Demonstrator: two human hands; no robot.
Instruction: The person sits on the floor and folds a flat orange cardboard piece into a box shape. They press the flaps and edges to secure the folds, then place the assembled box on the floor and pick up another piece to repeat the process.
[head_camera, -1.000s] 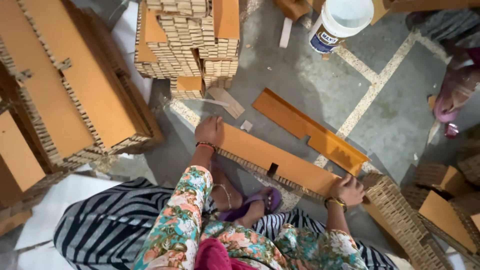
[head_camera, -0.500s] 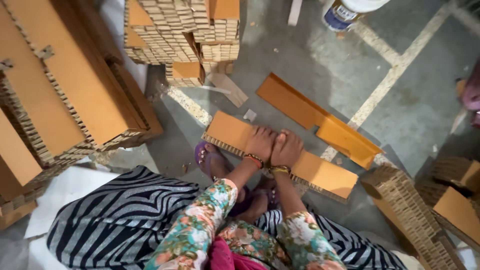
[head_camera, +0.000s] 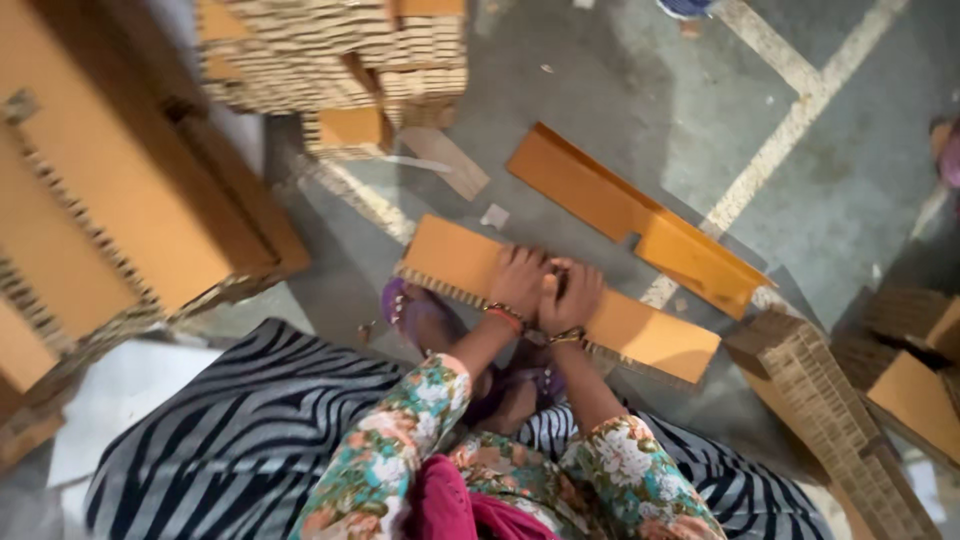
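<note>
Honeycomb cardboard strip flat on grey floor, pressed mid-length by left hand and right hand, palms down, fingers spread, nothing clasped. Just beyond, orange cardboard strip; tan cardboard stacks behind.

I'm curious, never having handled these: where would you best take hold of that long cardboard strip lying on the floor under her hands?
Probably at the free ends of the cardboard strip, either side of the left hand and right hand, from above: it lies flat, long and narrow.

Both hands on board; second board beyond; stacks far left.
</note>
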